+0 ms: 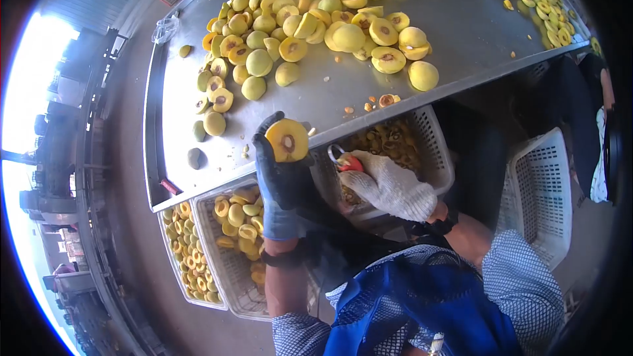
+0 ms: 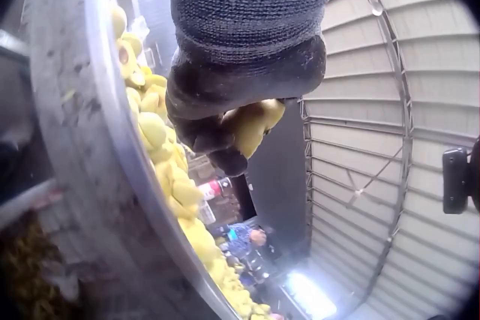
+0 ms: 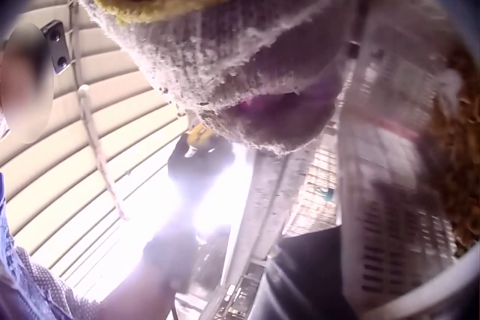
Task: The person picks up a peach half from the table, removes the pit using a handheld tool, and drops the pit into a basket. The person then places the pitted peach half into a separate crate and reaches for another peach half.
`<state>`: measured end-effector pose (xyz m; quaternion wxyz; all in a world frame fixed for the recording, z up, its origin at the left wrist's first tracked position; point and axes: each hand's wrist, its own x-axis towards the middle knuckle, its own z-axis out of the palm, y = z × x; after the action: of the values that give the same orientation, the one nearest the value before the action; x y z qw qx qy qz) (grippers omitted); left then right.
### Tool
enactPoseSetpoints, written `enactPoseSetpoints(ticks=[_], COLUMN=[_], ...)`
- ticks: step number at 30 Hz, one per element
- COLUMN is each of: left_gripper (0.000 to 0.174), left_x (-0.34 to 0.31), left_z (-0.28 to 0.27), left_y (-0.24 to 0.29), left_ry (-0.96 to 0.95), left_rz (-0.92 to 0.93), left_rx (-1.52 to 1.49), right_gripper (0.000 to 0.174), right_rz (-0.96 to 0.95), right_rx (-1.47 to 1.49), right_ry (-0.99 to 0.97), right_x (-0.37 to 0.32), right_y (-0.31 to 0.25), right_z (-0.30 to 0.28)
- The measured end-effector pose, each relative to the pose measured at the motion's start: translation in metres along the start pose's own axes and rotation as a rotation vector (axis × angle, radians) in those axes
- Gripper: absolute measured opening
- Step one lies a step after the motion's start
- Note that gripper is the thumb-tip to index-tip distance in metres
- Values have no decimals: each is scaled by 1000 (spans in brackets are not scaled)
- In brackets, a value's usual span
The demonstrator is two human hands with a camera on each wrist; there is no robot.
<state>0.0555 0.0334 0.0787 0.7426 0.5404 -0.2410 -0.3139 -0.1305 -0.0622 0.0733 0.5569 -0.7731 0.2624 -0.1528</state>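
Note:
In the head view my left hand, in a dark coated glove, grips a yellow peach half with its cut face and brown-ringed pit showing. The same peach half sits between the gloved fingers in the left wrist view. My right hand wears a white knit glove and holds a pitting tool with a red handle and a bent metal loop at its end. The tool is apart from the fruit, to its right. In the right wrist view the glove hides the tool.
A metal table carries a heap of peach halves, with a second heap at far right. Crates of halves stand below left. A crate of scraps sits under the right hand. Another white crate and a person are at right.

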Motion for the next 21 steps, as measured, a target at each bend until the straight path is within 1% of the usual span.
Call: enactPoseSetpoints(ticks=[1,2,4,7,10,11,13,14,16,17,19,20,21], left_gripper=[53,60,62,60,58,50,48,48,48,48,47,47,47], left_x=[-7,-14,-19,-22,-19,-18,-20,-18,-15,-14,-12,-12,-14], left_z=[9,21,31,39,43,47,49,50,45,43,47,49,51], left_y=[-12,-16,-30,-38,-47,-51,-54,-54,-51,-51,-47,-43,-39], left_ry=[-20,-1,26,74,93,157,162,163,89,55,62,68,64], left_rz=[42,-4,91,128,218,214,216,222,175,150,152,154,120], left_rx=[-32,-206,-69,60,321,325,340,346,398,424,452,468,322], right_gripper=[44,44,46,47,45,45,45,44,44,44,44,44,43], right_rz=[17,34,65,103,138,160,210,205,199,182,141,142,141], right_rx=[-50,-98,-146,-153,-128,-138,-151,-149,-146,-59,117,106,95], right_ry=[-10,-18,-6,31,33,26,8,-6,-34,-31,-27,-17,-9], right_x=[2,3,0,-1,-3,-3,-4,-3,-3,-3,-2,-2,-2], right_y=[-11,-20,-26,-28,-21,-19,-16,-17,-18,-15,-6,-6,-6], right_z=[-1,-2,-2,-4,1,2,4,2,-2,-1,2,1,-1])
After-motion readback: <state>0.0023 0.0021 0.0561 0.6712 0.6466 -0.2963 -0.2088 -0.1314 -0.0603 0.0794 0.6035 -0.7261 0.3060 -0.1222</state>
